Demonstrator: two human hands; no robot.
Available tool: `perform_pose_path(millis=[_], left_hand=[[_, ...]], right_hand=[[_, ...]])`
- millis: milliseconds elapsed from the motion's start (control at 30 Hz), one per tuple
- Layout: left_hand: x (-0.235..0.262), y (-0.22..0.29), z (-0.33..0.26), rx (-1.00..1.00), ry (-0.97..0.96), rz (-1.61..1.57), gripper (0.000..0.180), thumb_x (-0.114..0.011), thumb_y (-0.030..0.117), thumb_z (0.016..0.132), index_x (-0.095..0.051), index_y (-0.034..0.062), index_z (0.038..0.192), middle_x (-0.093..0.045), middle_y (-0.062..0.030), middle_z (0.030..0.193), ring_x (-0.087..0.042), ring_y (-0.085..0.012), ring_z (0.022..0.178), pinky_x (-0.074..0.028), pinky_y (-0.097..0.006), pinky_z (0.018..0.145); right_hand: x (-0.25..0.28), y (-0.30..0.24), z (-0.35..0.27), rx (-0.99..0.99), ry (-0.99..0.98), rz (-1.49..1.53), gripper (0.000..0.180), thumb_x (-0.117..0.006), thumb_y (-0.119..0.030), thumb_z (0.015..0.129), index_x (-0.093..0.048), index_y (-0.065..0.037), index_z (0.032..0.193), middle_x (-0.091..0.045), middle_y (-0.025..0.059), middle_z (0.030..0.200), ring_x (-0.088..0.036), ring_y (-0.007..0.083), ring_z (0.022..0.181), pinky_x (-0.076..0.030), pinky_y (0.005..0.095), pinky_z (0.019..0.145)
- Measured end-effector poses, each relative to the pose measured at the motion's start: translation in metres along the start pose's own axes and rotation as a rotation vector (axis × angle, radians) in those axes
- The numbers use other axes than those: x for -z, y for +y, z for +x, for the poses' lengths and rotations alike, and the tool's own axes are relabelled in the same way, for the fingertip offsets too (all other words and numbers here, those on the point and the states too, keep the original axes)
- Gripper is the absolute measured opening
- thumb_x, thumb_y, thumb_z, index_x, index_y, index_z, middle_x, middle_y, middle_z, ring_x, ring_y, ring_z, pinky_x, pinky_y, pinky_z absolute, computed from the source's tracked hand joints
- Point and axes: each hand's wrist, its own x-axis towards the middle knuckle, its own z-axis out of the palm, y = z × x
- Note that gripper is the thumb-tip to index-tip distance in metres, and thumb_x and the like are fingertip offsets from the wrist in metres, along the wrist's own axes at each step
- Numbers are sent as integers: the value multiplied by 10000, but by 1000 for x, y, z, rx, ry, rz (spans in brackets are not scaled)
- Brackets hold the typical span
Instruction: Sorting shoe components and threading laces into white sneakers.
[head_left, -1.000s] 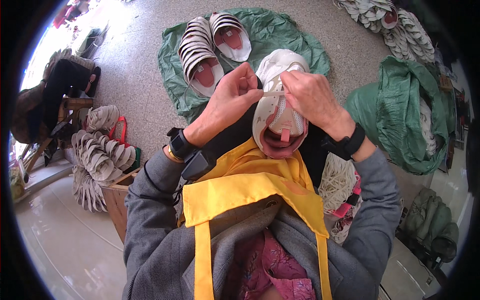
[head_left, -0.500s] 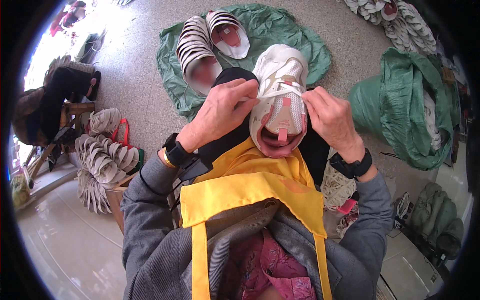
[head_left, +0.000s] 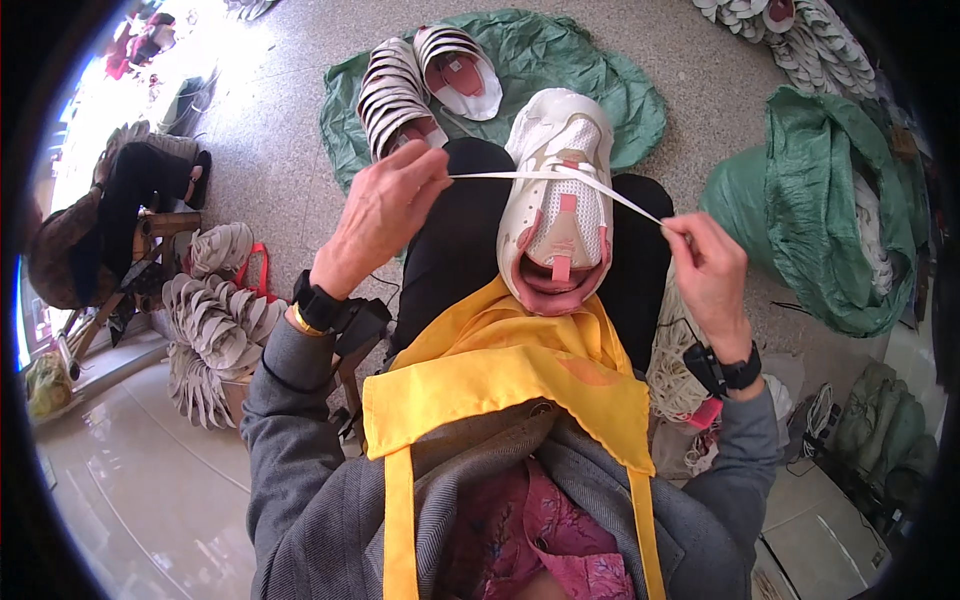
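On my lap lies a white and beige sneaker upper [head_left: 562, 190] with pink trim, its toe pointing away from me and its pink-lined opening toward me. A flat white shoelace [head_left: 622, 199] crosses over its front and stretches out to both sides. My left hand [head_left: 385, 210], left of the shoe, pinches one end of the lace. My right hand [head_left: 708, 270] pinches the other end, to the right and a little nearer to me. Both stretches of lace look taut. A yellow apron [head_left: 500, 390] covers my lap behind the shoe.
Stacked uppers [head_left: 395, 95] lie on a green sheet [head_left: 560, 50] ahead. A green sack [head_left: 820, 220] stands at right, near a bundle of white laces [head_left: 680, 360]. More stacked uppers [head_left: 215, 320] sit at left, near a seated person [head_left: 140, 190].
My hands have moved apart from close beside the shoe, the left one outward left and the right one outward and nearer to me. The lace is now drawn out straight between them.
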Motion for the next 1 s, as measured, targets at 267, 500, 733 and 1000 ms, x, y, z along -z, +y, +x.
perform_pose_path(millis=[267,500,733,1000], left_hand=[[29,-30,-26,68,151,210,135,-682,23,829,-552,5,857,-515,-140,908,-528,-329,884,-445,-436,782],[63,-71,-58,305,233,231,93,-602,41,869,-517,8,887,-539,-168,792,-561,-373,783,-448,-451,695],[107,-101,-67,415,333,215,116,-636,51,849,-534,-5,849,-572,-175,706,-586,-344,647,-441,-428,599],[151,-119,-96,506,410,249,125,-655,59,854,-547,-5,860,-544,-127,657,-524,-224,583,-413,-360,566]], right_hand=[[40,62,-54,-275,114,-56,27,-652,-27,923,-644,-4,937,-629,50,764,-573,86,661,-470,258,611],[52,117,-80,-355,184,41,20,-633,-6,917,-632,12,924,-610,22,752,-532,65,677,-460,253,627],[70,143,-97,-422,253,-6,32,-630,2,926,-630,21,952,-586,9,730,-557,54,706,-461,225,647],[89,181,-108,-516,293,79,67,-574,24,962,-627,25,1003,-609,4,838,-561,51,714,-456,214,576]])
